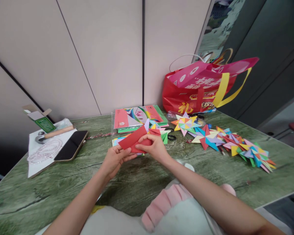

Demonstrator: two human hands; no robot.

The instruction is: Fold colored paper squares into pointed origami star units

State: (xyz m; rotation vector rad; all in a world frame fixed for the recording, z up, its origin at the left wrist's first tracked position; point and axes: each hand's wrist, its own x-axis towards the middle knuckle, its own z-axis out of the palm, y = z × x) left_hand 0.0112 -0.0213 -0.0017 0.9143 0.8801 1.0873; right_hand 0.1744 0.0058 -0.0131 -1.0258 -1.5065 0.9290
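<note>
A folded sheet of red paper [133, 138] is held above the table between both hands. My left hand [116, 160] pinches its lower left edge, thumb on the near face. On the right side my right hand [153, 147] grips the same paper, its thumb pressed on the surface and fingers curled behind. Just beyond the hands lie small folded pieces in several colours [164, 134], partly hidden by the red paper. Behind these rests a plastic-wrapped pack of coloured paper [138, 116]. Black-handled scissors [171, 137] lie right of the hands.
Multicoloured folded-paper stars [186, 123] spread along the right side. A red gift bag [188, 91] with yellow handles stands at the back. On the left are a phone [72, 145], a hammer [56, 133], bead strings [45, 151] and a green box [45, 124]. A plush toy [117, 220] fills the near edge.
</note>
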